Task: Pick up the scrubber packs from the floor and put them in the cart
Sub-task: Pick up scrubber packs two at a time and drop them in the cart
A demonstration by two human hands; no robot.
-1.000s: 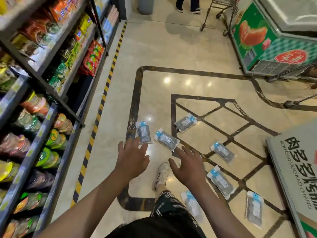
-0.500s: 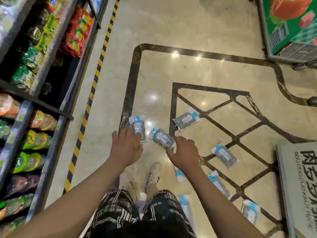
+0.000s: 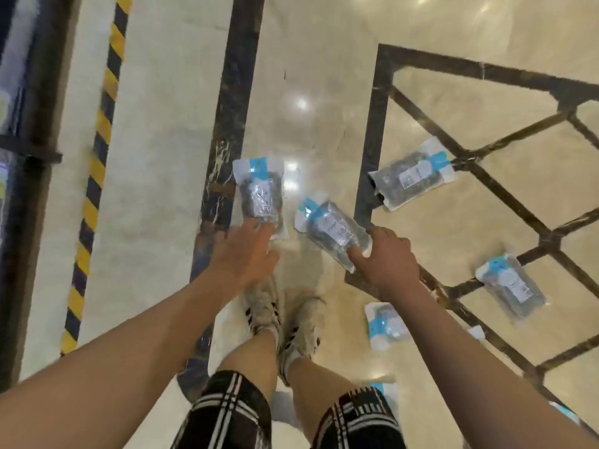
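Several clear scrubber packs with blue-and-white headers lie on the polished floor. My left hand (image 3: 244,252) rests its fingertips on the near end of one pack (image 3: 259,192) lying flat by the dark floor stripe. My right hand (image 3: 385,264) has its fingers closed around the near end of a second pack (image 3: 330,230), which is tilted. A third pack (image 3: 413,175) lies further right, a fourth (image 3: 512,286) at the right, and another (image 3: 384,324) by my right foot. No cart is in view.
A shelf base (image 3: 22,157) runs down the left edge, beside a yellow-and-black floor stripe (image 3: 95,176). My two feet in pale sneakers (image 3: 282,319) stand just behind the hands. Dark inlay lines cross the floor at right.
I have bent further down and the view has dropped to the floor. Both hands moved forward onto the two nearest packs; the right hand has closed on its pack.
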